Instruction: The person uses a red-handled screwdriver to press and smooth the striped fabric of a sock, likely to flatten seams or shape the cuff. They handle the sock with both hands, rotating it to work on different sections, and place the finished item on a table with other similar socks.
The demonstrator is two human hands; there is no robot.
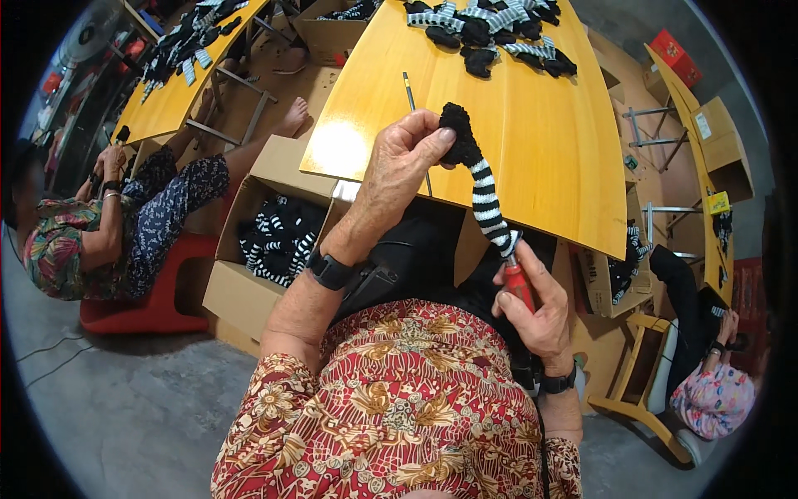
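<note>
Two bare hands work close to the body, over the near edge of the bench (544, 175). The right hand (542, 314) has its fingers wrapped around the red handle of a tool (519, 285), whose metal end meets the lower end of a striped knit piece (485, 202); how far it reaches inside, I cannot tell. The left hand (399, 158) pinches the black upper end between thumb and fingers, so the piece hangs between the hands in a slight curve. It should prove light, soft and stretchy, with little to break and not much slip; the thick black end looks the surest hold, while the thin striped tube would probably fold under a pinch. Left of the lap, an open cardboard box (241, 301) contains similar pieces (278, 241). Farther off, a thin dark stick (410, 96) lies on the bench, and beyond it a loose pile of black-and-striped knits (490, 37).
</note>
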